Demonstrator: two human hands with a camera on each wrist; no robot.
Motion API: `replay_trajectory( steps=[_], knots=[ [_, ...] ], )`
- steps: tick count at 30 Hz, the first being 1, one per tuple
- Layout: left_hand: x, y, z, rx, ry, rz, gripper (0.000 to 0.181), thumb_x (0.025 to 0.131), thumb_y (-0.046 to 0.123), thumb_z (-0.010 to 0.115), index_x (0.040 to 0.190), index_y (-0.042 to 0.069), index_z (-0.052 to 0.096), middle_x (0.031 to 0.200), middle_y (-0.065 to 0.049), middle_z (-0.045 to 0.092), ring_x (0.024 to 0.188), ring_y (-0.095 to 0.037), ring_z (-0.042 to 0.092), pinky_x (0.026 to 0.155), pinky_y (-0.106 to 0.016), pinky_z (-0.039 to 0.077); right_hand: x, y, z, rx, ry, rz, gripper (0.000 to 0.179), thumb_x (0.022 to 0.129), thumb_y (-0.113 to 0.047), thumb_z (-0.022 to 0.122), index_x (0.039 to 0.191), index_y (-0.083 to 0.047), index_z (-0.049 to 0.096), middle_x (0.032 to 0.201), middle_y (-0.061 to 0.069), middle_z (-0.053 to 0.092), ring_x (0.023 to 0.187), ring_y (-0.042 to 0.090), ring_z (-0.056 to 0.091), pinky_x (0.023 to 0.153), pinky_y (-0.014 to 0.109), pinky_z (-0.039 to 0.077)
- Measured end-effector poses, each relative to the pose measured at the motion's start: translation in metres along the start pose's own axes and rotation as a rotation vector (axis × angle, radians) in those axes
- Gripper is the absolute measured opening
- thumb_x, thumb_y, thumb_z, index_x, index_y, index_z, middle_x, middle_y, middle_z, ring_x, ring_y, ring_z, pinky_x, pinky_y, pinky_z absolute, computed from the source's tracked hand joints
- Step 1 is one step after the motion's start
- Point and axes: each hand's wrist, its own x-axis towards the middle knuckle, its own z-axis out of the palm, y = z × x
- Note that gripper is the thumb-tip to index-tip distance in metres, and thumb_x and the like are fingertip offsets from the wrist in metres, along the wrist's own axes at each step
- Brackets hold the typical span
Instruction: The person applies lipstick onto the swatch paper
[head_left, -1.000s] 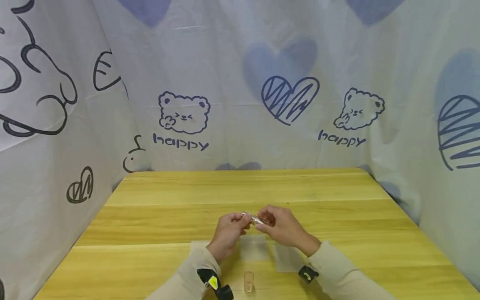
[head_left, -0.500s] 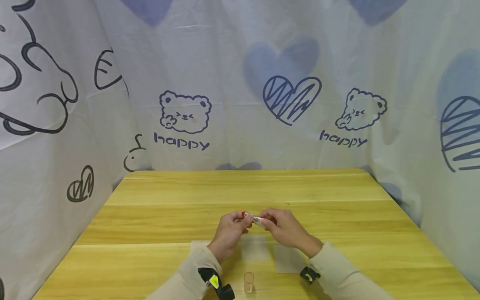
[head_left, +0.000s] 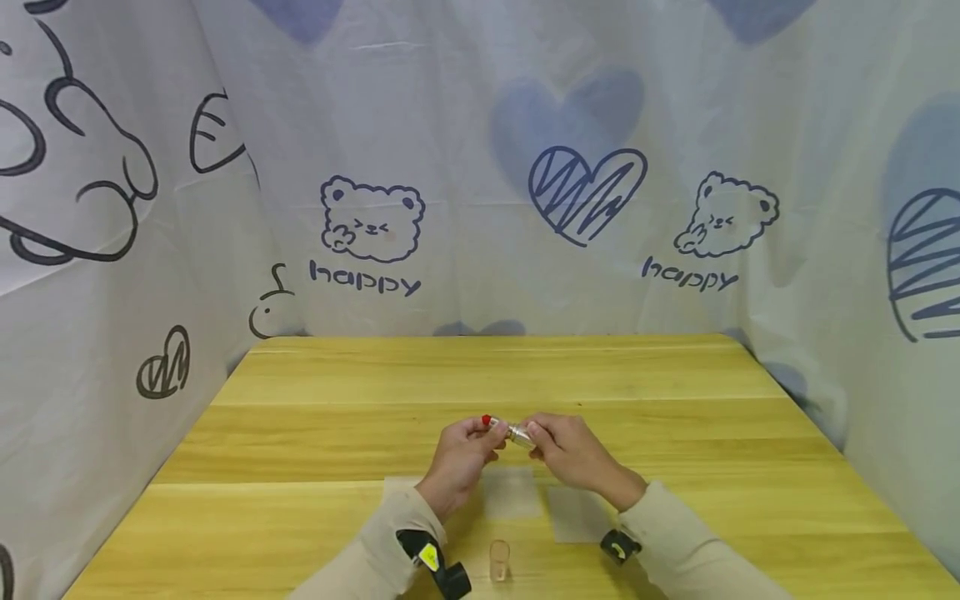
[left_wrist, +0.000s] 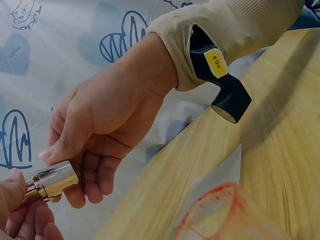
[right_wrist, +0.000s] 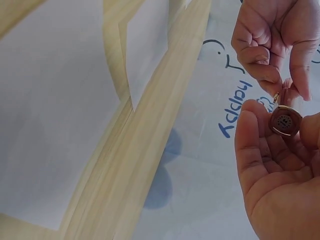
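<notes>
A lipstick (head_left: 519,435) in a shiny silver-gold tube is held above the table, its red tip (head_left: 486,420) showing at the left end. My left hand (head_left: 457,462) pinches the tube near that tip. With thumb and fingers, my right hand (head_left: 573,452) grips the base end. The left wrist view shows the metal tube (left_wrist: 59,179) between both hands. A round label marks the tube's base (right_wrist: 285,121) in the right wrist view. Below the hands, a clear cap (head_left: 499,561) stands on the table; red smears mark the cap's rim (left_wrist: 225,192) up close.
Pale paper squares lie on the wooden table (head_left: 300,450): a middle sheet (head_left: 512,493), a right sheet (head_left: 579,515) and a left sheet (head_left: 399,485) partly behind the left arm. A printed curtain (head_left: 465,167) hangs around the table's back and sides.
The red lipstick tip has come into sight at the tube's left end. My right fingers have shifted around the base, baring more of the tube. The cap and papers stay put.
</notes>
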Motion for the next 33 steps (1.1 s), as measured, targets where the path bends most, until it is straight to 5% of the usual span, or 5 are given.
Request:
replay_trajectory(
  steps=[7,16,33],
  knots=[
    [0.0030,-0.0006,-0.0003,0.006,0.024,-0.005,0.020,0.095,0.016,0.064,0.099,-0.004,0.063,0.088,-0.004,0.063,0.082,-0.016,0.059,0.082,-0.038,0.051,0.0000,-0.0003,0.0008,-0.016,0.049,0.012,0.021,0.103,-0.015,0.050,0.108,0.000,0.065,0.082,0.005,0.065,0.074,0.020,0.064,0.063,0.026,0.052],
    [0.0012,0.0004,0.0012,-0.011,0.030,0.010,0.021,0.095,0.016,0.065,0.098,-0.005,0.063,0.084,-0.003,0.064,0.079,-0.015,0.060,0.075,-0.032,0.051,-0.0016,-0.0040,0.0024,-0.017,0.083,0.063,0.021,0.088,-0.014,0.073,0.102,-0.004,0.062,0.088,0.000,0.063,0.077,0.012,0.061,0.066,0.025,0.053],
    [-0.0011,0.0018,0.0034,-0.005,0.008,-0.015,0.020,0.095,0.017,0.064,0.100,-0.003,0.062,0.089,-0.003,0.063,0.083,-0.015,0.058,0.082,-0.036,0.049,-0.0044,-0.0042,-0.0007,-0.015,0.047,0.042,0.010,0.095,-0.010,0.064,0.101,-0.003,0.064,0.083,0.000,0.064,0.066,0.006,0.055,0.057,0.024,0.048]
  ],
)
